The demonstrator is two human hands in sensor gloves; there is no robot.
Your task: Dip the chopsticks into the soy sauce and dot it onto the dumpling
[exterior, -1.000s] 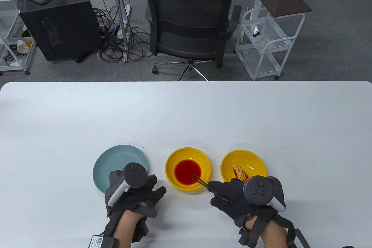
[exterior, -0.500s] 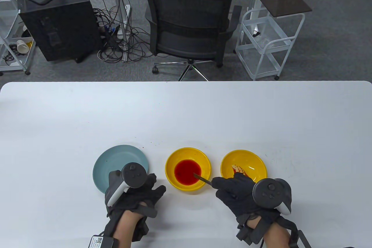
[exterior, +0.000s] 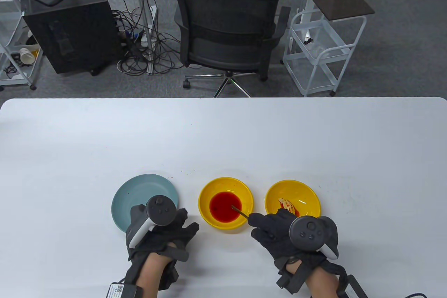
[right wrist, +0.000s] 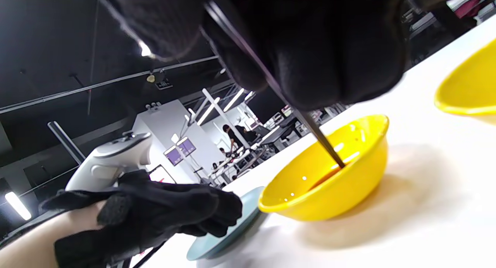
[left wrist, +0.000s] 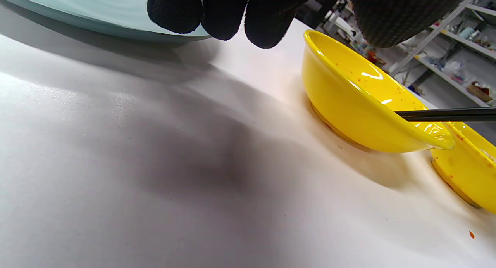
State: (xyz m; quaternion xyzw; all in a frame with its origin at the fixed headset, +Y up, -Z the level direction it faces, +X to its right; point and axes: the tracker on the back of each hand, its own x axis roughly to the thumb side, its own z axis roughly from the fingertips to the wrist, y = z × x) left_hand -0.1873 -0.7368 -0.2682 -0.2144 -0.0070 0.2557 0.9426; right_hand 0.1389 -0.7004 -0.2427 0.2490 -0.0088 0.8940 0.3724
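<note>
— So, where were the hands when you looked?

— My right hand [exterior: 279, 231] gripped the chopsticks [exterior: 240, 210], fingers closed round them, with the tips down in the red soy sauce [exterior: 225, 206] in the middle yellow bowl [exterior: 206, 195]. The right wrist view showed the sticks running from my fingers [right wrist: 333, 66] into that bowl [right wrist: 348, 182]. My left hand [exterior: 160, 231] rested on the table [exterior: 223, 137] at the near edge of the blue plate [exterior: 139, 189], holding nothing; from the left wrist view its fingertips [left wrist: 221, 12] hung loosely curled, not clenched.

— And the dumpling?

— It sat in the right yellow bowl [exterior: 307, 193], just beyond my right hand. The dumpling [exterior: 287, 204] carried red spots, and a red smear lay beside it, so I judged some dotting was already done.

— What was left, then?

— I judged the dip to be under way. Lifting the sticks out, carrying them across to the right bowl and touching the dumpling were not yet done for this load.

— Any worry?

— Drips, I thought: small red specks marked the table near the bowls [left wrist: 471, 234].
</note>
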